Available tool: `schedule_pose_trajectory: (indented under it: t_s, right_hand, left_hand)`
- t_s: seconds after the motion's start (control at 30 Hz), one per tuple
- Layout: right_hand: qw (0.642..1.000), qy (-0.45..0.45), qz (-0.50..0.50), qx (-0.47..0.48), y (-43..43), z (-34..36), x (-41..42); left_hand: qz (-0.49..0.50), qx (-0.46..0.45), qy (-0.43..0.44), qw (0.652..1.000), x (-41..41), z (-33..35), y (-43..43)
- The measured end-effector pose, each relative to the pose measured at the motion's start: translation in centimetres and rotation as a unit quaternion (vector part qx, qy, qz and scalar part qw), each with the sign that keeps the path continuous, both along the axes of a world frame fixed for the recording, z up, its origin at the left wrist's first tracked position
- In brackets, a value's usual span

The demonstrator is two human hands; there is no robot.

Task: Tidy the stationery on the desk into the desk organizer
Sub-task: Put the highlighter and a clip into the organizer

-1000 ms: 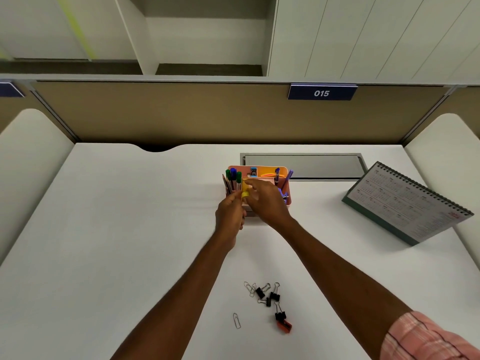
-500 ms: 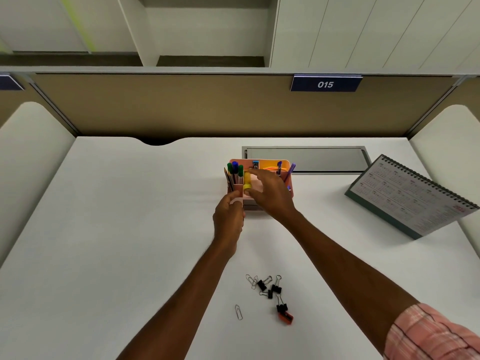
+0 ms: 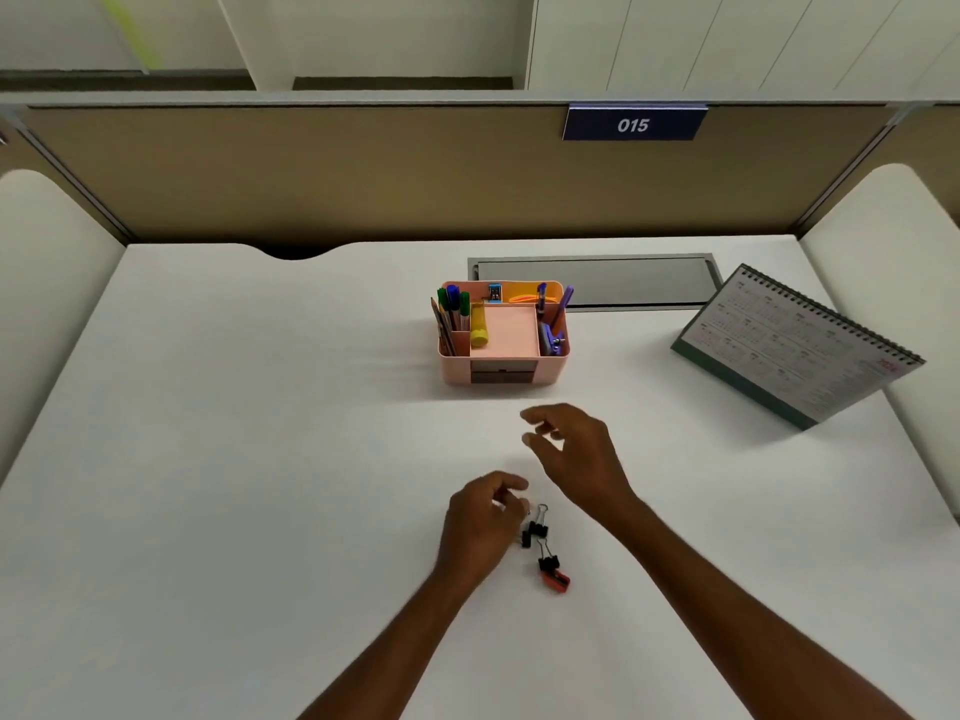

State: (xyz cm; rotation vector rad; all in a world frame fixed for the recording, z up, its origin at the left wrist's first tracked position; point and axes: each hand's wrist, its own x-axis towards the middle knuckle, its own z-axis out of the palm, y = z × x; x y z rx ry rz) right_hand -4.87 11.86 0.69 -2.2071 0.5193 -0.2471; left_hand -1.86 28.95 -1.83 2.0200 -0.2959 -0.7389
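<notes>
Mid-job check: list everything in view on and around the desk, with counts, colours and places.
desk: one, white
desk organizer: one, pink, centre-back of desk
markers: three, two green, one blue, upright in its left compartment
pencils: count unclear, same compartment
yellow tube: one, at left edge of middle tray
purple pens: two, right compartment
binder clips: at least three, black, on desk near front
red item: one, small, touching nearest clip
desk calendar: one, white on green base, right
grey hatch: one, behind organizer
number plate: one, blue, 015, on partition
left hand: curled beside clips, grip unclear
right hand: relaxed, empty, above desk
</notes>
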Motion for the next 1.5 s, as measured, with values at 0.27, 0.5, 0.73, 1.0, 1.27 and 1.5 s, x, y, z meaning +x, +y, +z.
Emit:
schedule_pose_trajectory:
  t_s: [0.27,0.5,0.73,1.0,1.27,1.5]
  right_hand:
    - [0.991,0.124,-0.001,0.051,1.3,-3.2,-8.9]
    - [0.985,0.166,0.019,0.033,3.4,-6.0,-13.9]
    - [0.982,0.180,0.017,-0.061,5.5,-6.4,-14.4]
    - [0.991,0.113,0.001,-0.070,4.6,-4.7,-14.6]
    - [0.998,0.045,0.030,-0.017,3.7,-1.8,-11.4]
    - [0.998,-0.014,0.031,0.061,2.8,0.7,-8.0]
  left_hand:
    - [-0.155,0.090,-0.089,0.980,-4.9,-2.8,1.9]
    - [-0.166,0.099,-0.143,0.971,-5.5,-3.6,2.0]
    - [-0.147,0.100,-0.158,0.971,-5.5,-3.4,1.8]
    - [-0.060,0.024,-0.040,0.997,-5.8,-2.0,1.6]
    - [0.052,-0.129,0.192,0.971,-4.7,2.3,0.4]
    - [0.124,-0.186,0.179,0.958,-1.5,4.0,-0.3]
